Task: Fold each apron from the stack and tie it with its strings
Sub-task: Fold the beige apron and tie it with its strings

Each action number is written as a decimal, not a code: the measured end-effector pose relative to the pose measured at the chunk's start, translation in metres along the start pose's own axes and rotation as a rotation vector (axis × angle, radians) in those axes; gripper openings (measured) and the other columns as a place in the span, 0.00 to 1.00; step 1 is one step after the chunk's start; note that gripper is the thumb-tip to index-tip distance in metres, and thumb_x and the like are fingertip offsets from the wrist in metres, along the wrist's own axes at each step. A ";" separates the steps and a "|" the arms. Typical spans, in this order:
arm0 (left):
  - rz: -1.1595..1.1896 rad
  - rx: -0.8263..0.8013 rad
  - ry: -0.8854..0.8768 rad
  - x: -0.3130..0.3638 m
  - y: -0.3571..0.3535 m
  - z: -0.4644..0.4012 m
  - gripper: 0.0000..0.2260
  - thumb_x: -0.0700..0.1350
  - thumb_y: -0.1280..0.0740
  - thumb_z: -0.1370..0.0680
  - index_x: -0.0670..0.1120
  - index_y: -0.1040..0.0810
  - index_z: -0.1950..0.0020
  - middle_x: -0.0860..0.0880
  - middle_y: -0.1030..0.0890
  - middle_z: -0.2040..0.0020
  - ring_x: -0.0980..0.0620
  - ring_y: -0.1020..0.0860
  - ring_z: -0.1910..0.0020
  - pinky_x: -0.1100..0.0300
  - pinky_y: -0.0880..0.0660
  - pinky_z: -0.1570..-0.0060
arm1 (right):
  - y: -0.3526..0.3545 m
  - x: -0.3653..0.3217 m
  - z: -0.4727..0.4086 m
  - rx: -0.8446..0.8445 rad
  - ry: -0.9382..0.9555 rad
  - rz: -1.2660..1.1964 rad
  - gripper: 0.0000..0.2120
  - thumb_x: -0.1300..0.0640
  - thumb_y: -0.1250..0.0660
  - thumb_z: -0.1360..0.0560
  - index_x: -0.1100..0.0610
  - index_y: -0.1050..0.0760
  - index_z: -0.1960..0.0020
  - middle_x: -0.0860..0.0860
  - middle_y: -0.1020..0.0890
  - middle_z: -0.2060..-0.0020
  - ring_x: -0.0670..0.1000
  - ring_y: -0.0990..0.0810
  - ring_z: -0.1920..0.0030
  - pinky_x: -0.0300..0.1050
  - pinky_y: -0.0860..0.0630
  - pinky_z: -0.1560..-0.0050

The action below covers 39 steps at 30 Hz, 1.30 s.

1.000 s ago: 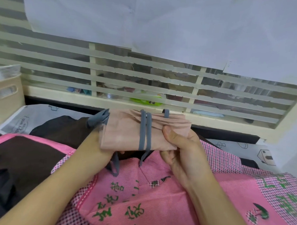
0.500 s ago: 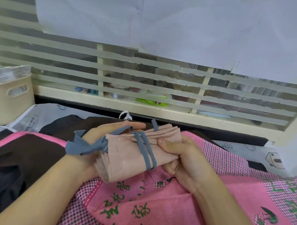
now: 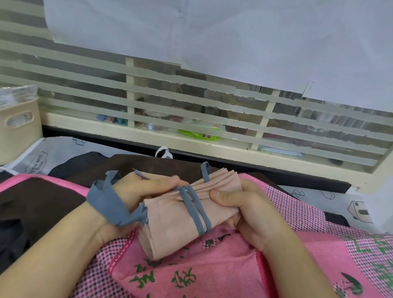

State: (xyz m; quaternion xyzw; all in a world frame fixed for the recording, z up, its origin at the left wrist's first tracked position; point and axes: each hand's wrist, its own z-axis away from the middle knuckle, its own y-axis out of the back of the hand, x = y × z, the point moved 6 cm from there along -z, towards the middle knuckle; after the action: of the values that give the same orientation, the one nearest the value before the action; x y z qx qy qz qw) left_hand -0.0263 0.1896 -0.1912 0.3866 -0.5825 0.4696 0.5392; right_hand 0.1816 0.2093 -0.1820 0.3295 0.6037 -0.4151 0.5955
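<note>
A folded peach apron [image 3: 172, 222] is held above the stack, with a grey string [image 3: 198, 211] wound twice around its middle. My right hand [image 3: 244, 209] grips the bundle's right end, thumb on top. My left hand [image 3: 144, 189] pinches the grey string where it crosses the bundle's upper edge. A loose grey strap [image 3: 112, 202] drapes over my left wrist. Under the bundle lies a pink checked apron [image 3: 219, 269] with green characters.
Dark brown and black aprons [image 3: 31, 200] lie to the left under the pink one. A beige basket [image 3: 11, 131] stands at the far left. A striped glass partition with a cream sill [image 3: 191, 146] runs close behind the work area.
The bundle came down and tilted, its left end nearer me. My left hand came from under the bundle's left end to its top and now pinches the string there.
</note>
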 end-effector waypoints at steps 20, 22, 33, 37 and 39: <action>-0.426 0.294 -0.127 0.009 -0.013 0.005 0.09 0.35 0.19 0.29 0.45 0.11 0.51 0.46 0.11 0.58 0.48 0.12 0.55 0.61 0.17 0.55 | -0.023 -0.030 0.009 0.375 0.495 0.691 0.08 0.56 0.24 0.24 0.42 0.12 0.53 0.39 0.23 0.48 0.43 0.29 0.37 0.28 0.35 0.40; -0.282 0.390 -0.130 0.008 0.000 0.004 0.09 0.33 0.21 0.29 0.43 0.11 0.51 0.44 0.11 0.57 0.43 0.12 0.52 0.57 0.16 0.52 | -0.023 -0.036 0.014 0.339 0.536 0.557 0.10 0.58 0.24 0.24 0.43 0.12 0.53 0.42 0.24 0.51 0.49 0.27 0.39 0.33 0.31 0.39; -0.065 0.497 -0.283 0.028 0.021 0.013 0.12 0.45 0.22 0.32 0.49 0.11 0.49 0.51 0.11 0.53 0.55 0.13 0.51 0.62 0.18 0.48 | -0.018 -0.003 0.001 0.003 0.019 -0.110 0.38 0.40 0.50 0.15 0.70 0.16 0.53 0.66 0.19 0.63 0.58 0.22 0.68 0.46 0.26 0.68; 0.035 0.431 -0.316 0.030 0.012 0.015 0.15 0.40 0.24 0.33 0.43 0.13 0.47 0.43 0.11 0.52 0.49 0.13 0.52 0.64 0.18 0.53 | -0.017 0.005 0.001 0.088 -0.117 0.045 0.22 0.55 0.41 0.15 0.68 0.16 0.54 0.62 0.19 0.63 0.55 0.22 0.68 0.45 0.23 0.69; 0.046 0.311 -0.305 0.030 0.004 0.015 0.13 0.37 0.24 0.32 0.43 0.11 0.48 0.40 0.12 0.50 0.44 0.13 0.50 0.59 0.17 0.50 | -0.019 0.004 -0.001 0.101 -0.094 -0.047 0.19 0.60 0.42 0.17 0.64 0.16 0.59 0.61 0.20 0.66 0.54 0.23 0.70 0.45 0.25 0.71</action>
State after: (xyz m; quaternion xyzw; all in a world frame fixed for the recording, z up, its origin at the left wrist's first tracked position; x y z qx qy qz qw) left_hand -0.0373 0.1776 -0.1620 0.5183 -0.5865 0.5020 0.3678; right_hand 0.1636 0.2010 -0.1843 0.3253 0.5607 -0.4740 0.5960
